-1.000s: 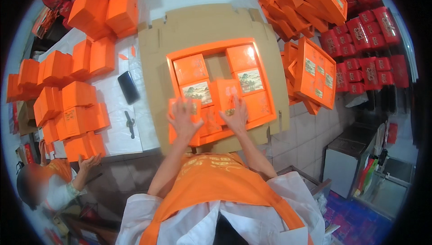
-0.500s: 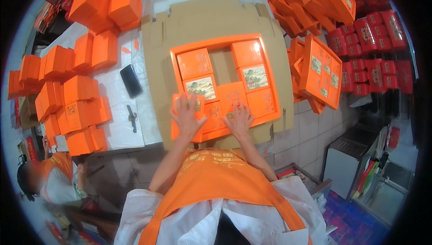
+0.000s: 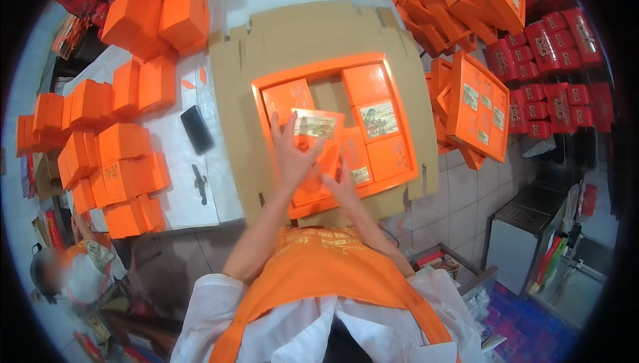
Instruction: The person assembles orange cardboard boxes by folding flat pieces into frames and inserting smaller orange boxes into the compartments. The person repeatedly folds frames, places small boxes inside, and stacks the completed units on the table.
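An orange tray [image 3: 319, 68] lies on brown cardboard in front of me, holding several small orange boxes. My left hand [image 3: 293, 155] grips a small orange box with a landscape picture [image 3: 315, 124], tilted above the tray's left half. Close to that box's lower right side is my right hand [image 3: 343, 188], thumb and fingers apart; whether it touches the box is unclear. A plain orange box [image 3: 286, 95] fills the tray's far left corner. Along the right side sit a landscape-printed box [image 3: 377, 119] and an orange box [image 3: 391, 158]. Brown shows through the far middle gap.
Flat cardboard [image 3: 293, 30] lies under the tray. Stacked orange boxes [image 3: 126, 180], a phone [image 3: 196, 130] and a black tool [image 3: 200, 184] occupy the table's left. Orange trays [image 3: 476, 106] and red boxes [image 3: 559, 106] are piled right. Another person [image 3: 86, 270] is at lower left.
The landscape-printed box in my left hand has moved from the tray's near left edge up and right, over the tray. My right hand has shifted slightly left and down.
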